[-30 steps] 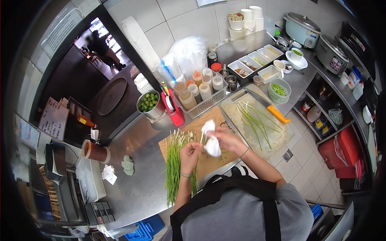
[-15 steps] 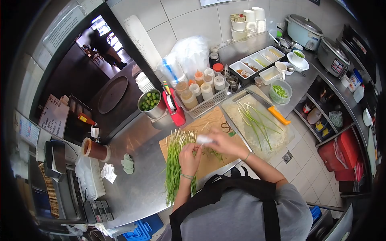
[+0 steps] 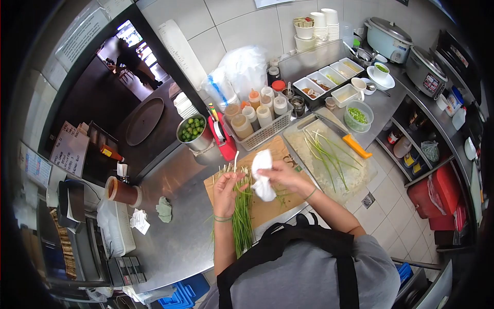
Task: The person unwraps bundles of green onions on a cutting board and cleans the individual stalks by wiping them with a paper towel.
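My right hand [image 3: 287, 176] grips a crumpled white paper towel or cloth [image 3: 264, 175] above the brown paper [image 3: 274, 208]. My left hand [image 3: 225, 192] is closed on a spring onion, whose white end [image 3: 236, 159] sticks up past the fingers. Under and beside my left forearm lies a thick bunch of spring onions [image 3: 241, 221], roots toward the far side. A few separate spring onions [image 3: 324, 154] rest on the cutting board [image 3: 346, 184] to the right, near an orange-handled knife [image 3: 357, 147].
Behind the brown paper stand a basket of squeeze bottles [image 3: 265, 133], a red dispenser [image 3: 222, 140] and a pot of green limes [image 3: 191, 129]. A tub of chopped greens [image 3: 358, 116] is at the board's far end. Crumpled paper [image 3: 163, 210] lies on the left counter.
My hands have moved apart; the left has shifted left and now shows an upright white stalk. The white towel has come up and hangs more open in my right hand.
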